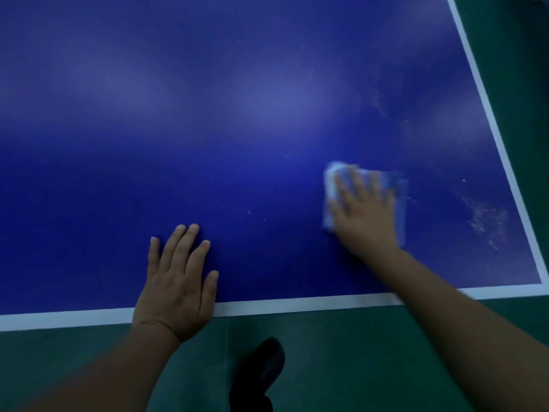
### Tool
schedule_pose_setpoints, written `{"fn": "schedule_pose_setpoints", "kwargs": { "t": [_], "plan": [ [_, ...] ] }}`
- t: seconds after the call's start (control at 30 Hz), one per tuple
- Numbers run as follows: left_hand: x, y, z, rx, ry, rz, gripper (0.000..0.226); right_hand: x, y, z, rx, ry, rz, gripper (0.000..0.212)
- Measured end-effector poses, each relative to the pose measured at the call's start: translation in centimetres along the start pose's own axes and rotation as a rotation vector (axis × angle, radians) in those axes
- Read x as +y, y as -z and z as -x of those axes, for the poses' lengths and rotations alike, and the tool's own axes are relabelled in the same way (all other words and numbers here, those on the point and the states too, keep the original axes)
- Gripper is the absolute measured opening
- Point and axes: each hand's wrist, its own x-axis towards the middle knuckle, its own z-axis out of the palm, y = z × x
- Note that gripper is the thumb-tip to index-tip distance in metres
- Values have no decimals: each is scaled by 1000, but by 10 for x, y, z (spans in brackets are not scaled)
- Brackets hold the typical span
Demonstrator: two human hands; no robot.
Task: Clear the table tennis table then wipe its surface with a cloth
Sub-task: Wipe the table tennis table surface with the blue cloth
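The left hand point(178, 278) is laid flat with straight fingers on the near edge of the dark blue, white-bordered table tennis table point(208, 144), holding nothing, with a dark shoe point(267, 364) seen on the green floor point(356, 352) just below. To the right, the folded white-and-blue cloth point(401, 203) is pressed flat under the spread fingers of the right hand point(365, 209), not clenched. Whitish smudges point(487, 218) lie further right, near the white side line, so the nearer right hand is judged best swept rightward; nothing is seen in the way.
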Motion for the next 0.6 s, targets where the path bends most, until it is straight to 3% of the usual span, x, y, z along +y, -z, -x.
{"fn": "schedule_pose_setpoints", "kwargs": {
  "t": [0.07, 0.13, 0.2, 0.33, 0.43, 0.6],
  "plan": [
    [0, 0, 0, 0, -1, -4, 59, 58, 0, -4, -30, -332, -132, 67],
    [0, 0, 0, 5, -9, -10, 59, 69, 5, 4, -20, -435, -252, 67],
    [-1, -1, 0, 11, -20, -18, 59, 39, 2, 16, 23, -334, -205, 66],
    [-2, -3, 0, 37, -23, -31, 68, -75, -1, 27, 168, 51, -147, 60],
    [-3, -4, 0, 72, -30, -39, 71, -135, 6, 1, 156, 248, -199, 59],
    [-3, -4, 0, 97, -47, -47, 68, -96, 19, -94, 154, 113, -143, 55]
  ]
}}
